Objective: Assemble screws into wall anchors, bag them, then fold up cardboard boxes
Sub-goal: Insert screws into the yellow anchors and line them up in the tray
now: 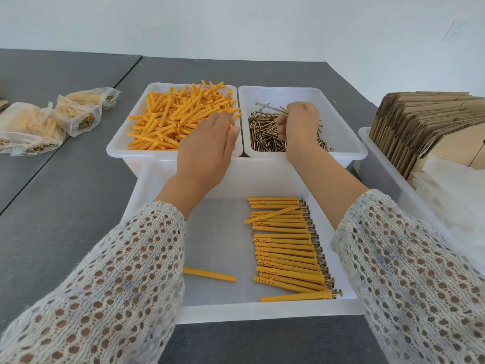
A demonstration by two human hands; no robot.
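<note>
While my right fingers [282,124] are curled around a few brass screws [273,109], pinched up out of the pile, my right hand [301,122] sits over the screw bin [341,151]. My left hand [207,145] is over the near right corner of the anchor bin [118,148], fingers bent down into the yellow wall anchors [181,114], touching them, but honestly I can't tell if I've actually got hold of one since the back of my hand hides the tips.

Both bins are white plastic and sit side by side on the grey surface [65,206], anchors left, screws right. Closer to me is a bigger white tray [262,311] with a neat row of finished anchors with screws in them [286,248] lined up along its right side, screw heads pointing right. One lone anchor [210,275] lies apart near the left.

Off to the left there are clear bags [39,124] already stuffed with finished sets. On the right, another white bin [367,164] holds a stack of flat cardboard boxes [425,124] standing on edge, with some white plastic sheets [451,190] in front.
</note>
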